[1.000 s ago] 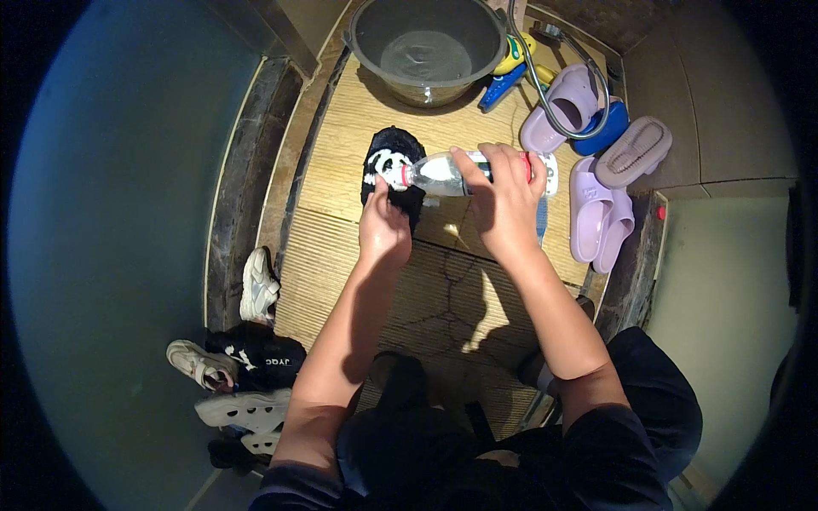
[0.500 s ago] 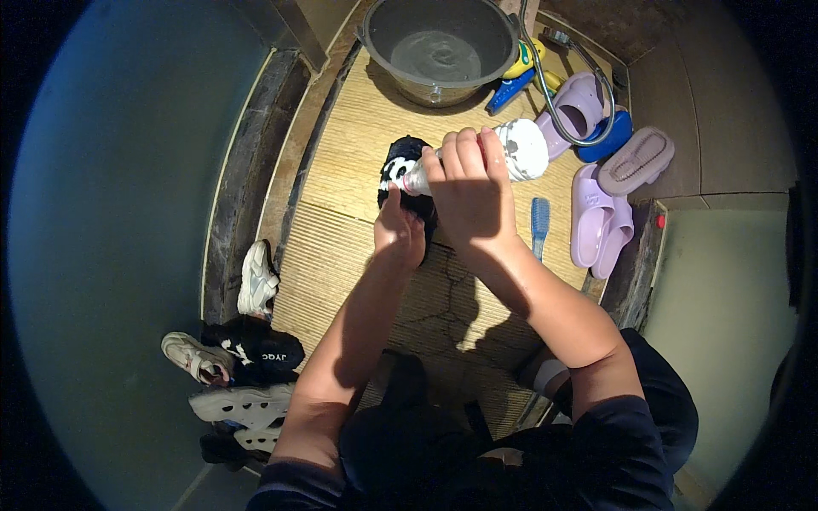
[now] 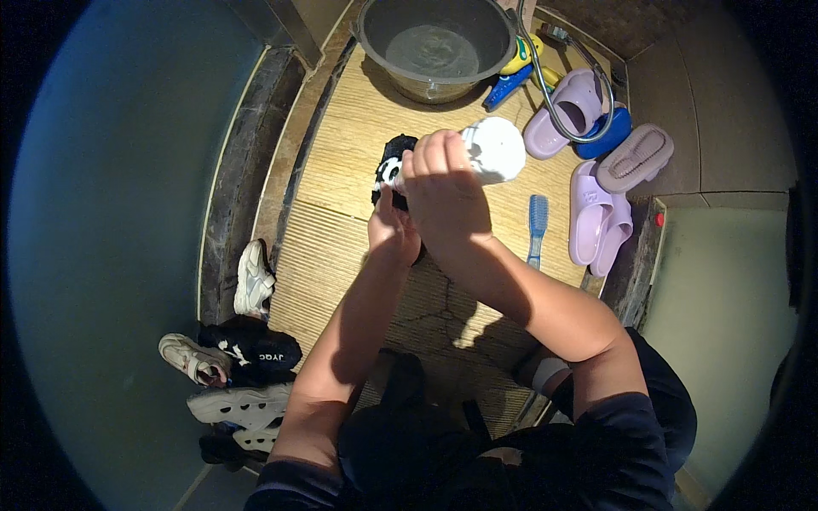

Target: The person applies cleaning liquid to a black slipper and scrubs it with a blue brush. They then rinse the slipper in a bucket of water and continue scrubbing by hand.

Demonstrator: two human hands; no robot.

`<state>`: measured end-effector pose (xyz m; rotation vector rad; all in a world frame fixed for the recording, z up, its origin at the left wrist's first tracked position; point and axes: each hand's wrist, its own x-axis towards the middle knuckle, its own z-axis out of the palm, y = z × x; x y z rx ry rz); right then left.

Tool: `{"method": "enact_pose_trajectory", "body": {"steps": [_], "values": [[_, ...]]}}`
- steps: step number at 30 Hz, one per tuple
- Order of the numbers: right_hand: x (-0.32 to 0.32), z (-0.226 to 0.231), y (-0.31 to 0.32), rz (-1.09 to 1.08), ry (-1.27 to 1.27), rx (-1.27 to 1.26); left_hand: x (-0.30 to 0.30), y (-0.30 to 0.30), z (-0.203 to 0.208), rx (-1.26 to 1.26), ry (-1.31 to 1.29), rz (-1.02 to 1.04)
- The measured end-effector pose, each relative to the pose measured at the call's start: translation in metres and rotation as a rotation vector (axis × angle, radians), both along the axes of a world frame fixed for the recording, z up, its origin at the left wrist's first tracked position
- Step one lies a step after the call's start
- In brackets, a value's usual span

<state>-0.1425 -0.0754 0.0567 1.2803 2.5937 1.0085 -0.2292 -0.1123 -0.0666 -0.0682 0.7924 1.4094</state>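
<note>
My left hand point(image 3: 394, 232) is closed around the near end of a black slipper point(image 3: 391, 169) with a white panda-like pattern. Above it, my right hand point(image 3: 446, 189) wraps round a white bottle point(image 3: 497, 152), held tilted with its broad bottom up and to the right. The bottle's neck end points down at the slipper and is mostly hidden behind my right hand. Whether anything flows from it cannot be made out. To the right of my right forearm lies a blue brush point(image 3: 537, 226) on the floor.
A dark basin point(image 3: 434, 81) holding some water stands at the far side. Purple slippers point(image 3: 588, 217), a mauve slipper point(image 3: 635, 159), and a metal shower hose point(image 3: 554, 111) lie at the right. At the left are white sneakers point(image 3: 254, 281), a black slipper point(image 3: 264, 353) and pale clogs point(image 3: 239, 406).
My right hand and the bottle have shifted left and closer to the slipper, and the bottle's bottom has turned more toward me. The left hand keeps hold of the slipper, hardly moved.
</note>
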Motion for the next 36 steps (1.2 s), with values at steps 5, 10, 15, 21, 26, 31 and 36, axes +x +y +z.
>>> {"method": "enact_pose_trajectory", "body": {"steps": [5,10,15,21,26,31,36], "values": [[-0.009,0.019,-0.004,0.004,-0.228,-0.105,0.014,0.005,0.026,0.268,0.391,-0.129],[-0.004,0.015,-0.003,0.027,-0.083,-0.007,0.005,-0.004,-0.002,0.153,-0.16,0.012],[0.011,-0.007,0.001,0.027,0.315,-0.064,-0.016,-0.006,-0.017,-0.023,-0.032,0.088],[0.043,-0.018,-0.009,0.049,0.712,-0.157,-0.023,-0.002,0.025,-0.005,0.043,0.166],[0.057,-0.037,-0.019,-0.049,0.918,-0.346,-0.023,0.0,0.039,0.025,0.028,0.155],[0.07,-0.061,-0.029,-0.148,1.06,-0.441,-0.01,0.001,0.051,0.038,-0.024,0.129],[0.088,-0.088,-0.032,-0.188,1.181,-0.489,0.001,0.003,0.044,-0.045,-0.051,0.147]]}}
